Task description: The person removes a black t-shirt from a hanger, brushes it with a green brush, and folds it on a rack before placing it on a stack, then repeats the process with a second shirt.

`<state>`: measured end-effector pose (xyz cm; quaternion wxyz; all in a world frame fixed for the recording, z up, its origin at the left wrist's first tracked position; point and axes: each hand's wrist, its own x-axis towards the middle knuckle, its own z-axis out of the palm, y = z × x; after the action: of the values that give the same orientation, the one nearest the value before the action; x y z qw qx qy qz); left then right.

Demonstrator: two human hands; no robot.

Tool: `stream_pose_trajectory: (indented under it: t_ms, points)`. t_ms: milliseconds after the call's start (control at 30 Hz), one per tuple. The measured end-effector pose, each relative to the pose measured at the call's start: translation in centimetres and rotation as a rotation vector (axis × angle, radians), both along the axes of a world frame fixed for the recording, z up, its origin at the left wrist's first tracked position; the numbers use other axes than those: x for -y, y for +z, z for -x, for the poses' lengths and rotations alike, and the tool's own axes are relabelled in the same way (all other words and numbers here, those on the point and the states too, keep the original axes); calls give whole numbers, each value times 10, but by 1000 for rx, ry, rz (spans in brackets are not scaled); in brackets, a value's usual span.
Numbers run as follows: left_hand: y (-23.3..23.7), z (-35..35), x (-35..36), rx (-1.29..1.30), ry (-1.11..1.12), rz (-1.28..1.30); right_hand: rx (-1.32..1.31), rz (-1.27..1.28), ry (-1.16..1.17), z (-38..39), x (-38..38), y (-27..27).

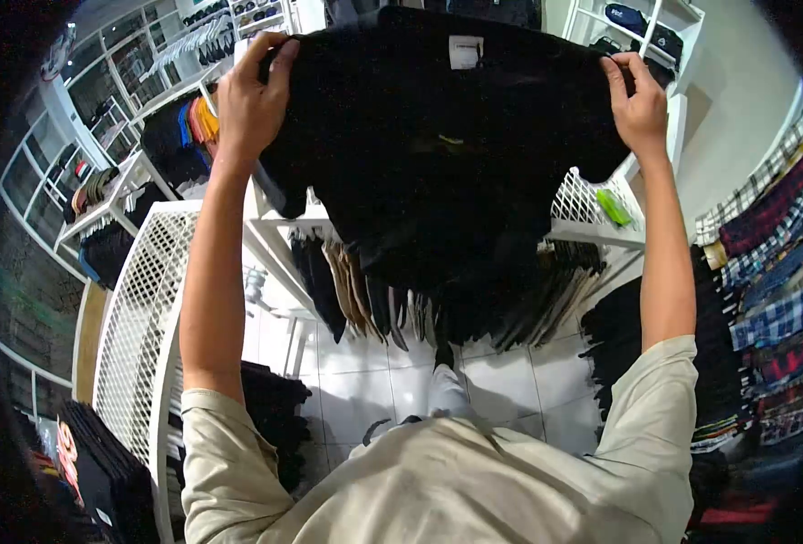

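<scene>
Black fabric makes up the shirt (420, 154) spread at twelve o'clock, above the white mesh table (592, 204). The left hand (261, 86) pinches its shoulder at eleven, the right hand (635, 95) its other shoulder at one.

Clothing shop, by the look of it. White mesh-topped bench (143, 299) on the left, hanging trousers (343, 286) under the one ahead. Plaid shirts (782, 299) packed along the right wall. Rack of white hangers (193, 50) at far upper left, coloured garments (200, 122) below it. Caps (626, 16) on white shelves (657, 11), upper right. Stacked black garments (102, 462) at lower left. Floor (401, 367) is pale tile.
</scene>
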<state>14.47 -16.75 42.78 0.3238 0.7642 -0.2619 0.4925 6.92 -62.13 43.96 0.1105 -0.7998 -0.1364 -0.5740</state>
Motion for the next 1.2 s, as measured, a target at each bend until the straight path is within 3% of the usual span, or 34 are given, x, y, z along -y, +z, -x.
stream_pose_trajectory:
  t_ms: [133, 167, 200, 300, 333, 400, 467, 600, 667, 767, 867, 933, 1067, 1133, 1200]
  points:
    - [-23, 22, -23, 0, -11, -96, -206, 175, -33, 22, -8, -24]
    - [-25, 24, -33, 27, -23, -93, -104, 40, 90, 26, -8, -20]
    - [-15, 33, -36, 67, -31, -88, -16, 10, -59, 34, -7, -8]
    - [16, 55, -51, 78, -18, -92, 240, 1, 41, 34, -25, 17]
    - [23, 55, -57, 36, 10, -102, 76, 38, 105, 34, -26, 22]
    - [26, 53, -69, 119, -46, -98, 22, -8, 15, 38, -29, 25]
    - [29, 56, -85, -183, -169, -134, 66, 25, 36, 43, -31, 23]
    - [17, 76, -96, -482, -215, -295, 38, 24, 104, 57, -33, 6]
    - [2, 69, -100, -691, -143, -412, -19, 10, 101, 69, -34, -1]
    - [-19, 58, -99, -728, -44, -587, -70, -2, 135, 82, -35, -12]
    - [-47, 43, -103, -545, 20, -695, -142, -67, 112, 101, -38, -18]
    - [-52, 49, -92, -549, 194, -692, -177, -78, 97, 114, -37, -24]
    - [-61, 50, -70, -362, 428, -678, -541, -266, 326, 156, -32, -42]
    - [-60, 58, -60, -276, 526, -490, -833, -394, 432, 191, -43, -57]
    - [-69, 46, -57, -194, 456, -314, -1217, -467, 561, 228, -71, -70]
